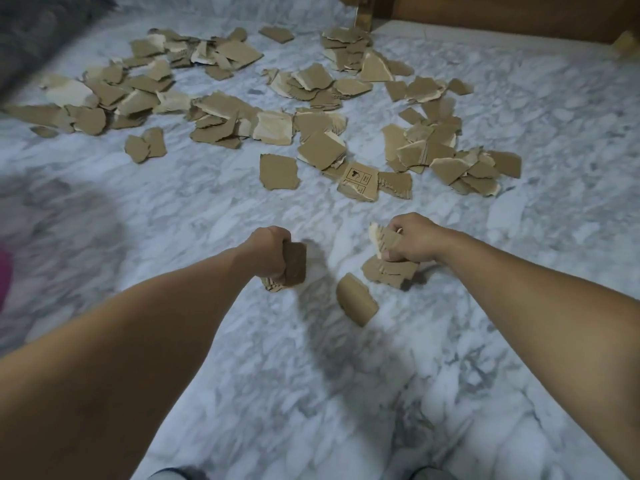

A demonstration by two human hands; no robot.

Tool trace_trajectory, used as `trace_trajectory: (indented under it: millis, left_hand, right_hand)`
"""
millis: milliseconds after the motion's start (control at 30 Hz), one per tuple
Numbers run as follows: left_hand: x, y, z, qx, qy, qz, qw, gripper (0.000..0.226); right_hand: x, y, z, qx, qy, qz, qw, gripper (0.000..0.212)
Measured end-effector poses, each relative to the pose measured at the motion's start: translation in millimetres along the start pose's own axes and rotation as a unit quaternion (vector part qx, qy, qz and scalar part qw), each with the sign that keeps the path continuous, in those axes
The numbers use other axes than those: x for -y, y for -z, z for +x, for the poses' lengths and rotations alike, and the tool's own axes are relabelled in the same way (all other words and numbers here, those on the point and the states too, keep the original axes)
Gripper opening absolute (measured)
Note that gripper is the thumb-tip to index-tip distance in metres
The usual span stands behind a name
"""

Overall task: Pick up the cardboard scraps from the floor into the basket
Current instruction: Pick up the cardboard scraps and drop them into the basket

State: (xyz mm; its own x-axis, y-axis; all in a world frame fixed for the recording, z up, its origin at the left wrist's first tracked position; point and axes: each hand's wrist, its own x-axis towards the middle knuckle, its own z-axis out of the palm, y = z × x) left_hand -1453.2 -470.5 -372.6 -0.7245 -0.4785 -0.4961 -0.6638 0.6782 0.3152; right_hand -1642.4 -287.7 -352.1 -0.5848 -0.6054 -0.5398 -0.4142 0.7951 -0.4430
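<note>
Several torn brown cardboard scraps [277, 129] lie scattered over the white marble floor [173, 209] ahead of me. My left hand [268, 251] grips a small stack of scraps [294, 265] just above the floor. My right hand [412, 242] holds a few scraps [384, 239], with another scrap [389, 271] beneath it. A curved loose scrap [356, 303] sits between my hands, near the floor. One scrap shows printed symbols [358, 180]. No basket is in view.
A dark grey shape [38, 32] fills the far left corner. Brown wooden furniture [502, 12] stands along the back right, with a raised pale ledge [485, 36] below it. A pink object [5, 275] peeks in at the left edge.
</note>
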Motion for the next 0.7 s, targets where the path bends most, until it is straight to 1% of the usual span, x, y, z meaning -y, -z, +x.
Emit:
trace_trajectory:
  millis: [100, 167, 233, 300, 367, 433, 533, 700]
  left_hand:
    - [4, 4, -1, 0.006, 0.009, 0.007, 1.000, 0.031]
    - [6, 6, -2, 0.012, 0.013, 0.014, 1.000, 0.028]
    - [8, 6, -4, 0.021, 0.011, 0.024, 0.999, 0.027]
    - [9, 4, -6, 0.024, -0.002, 0.029, 0.999, 0.027]
    - [10, 3, -9, 0.024, -0.014, 0.033, 0.999, 0.029]
    - [11, 2, -12, 0.024, -0.018, 0.029, 0.999, 0.037]
    - [15, 1, -13, 0.028, -0.015, 0.023, 0.999, 0.048]
    - [15, 1, -13, 0.034, -0.005, 0.021, 0.999, 0.049]
  right_hand:
    - [18, -1, -5, 0.051, 0.010, 0.063, 0.997, 0.027]
    - [28, -8, -9, 0.084, 0.023, 0.050, 0.995, 0.033]
    - [35, -24, -15, 0.094, 0.047, -0.006, 0.994, 0.041]
    - [36, -46, -21, 0.089, 0.065, -0.094, 0.989, 0.056]
    - [33, -61, -27, 0.086, 0.074, -0.148, 0.982, 0.067]
    - [32, -65, -27, 0.087, 0.077, -0.163, 0.980, 0.064]
    - [34, -65, -28, 0.085, 0.065, -0.177, 0.978, 0.045]
    - [38, -66, -31, 0.078, 0.063, -0.195, 0.976, 0.043]
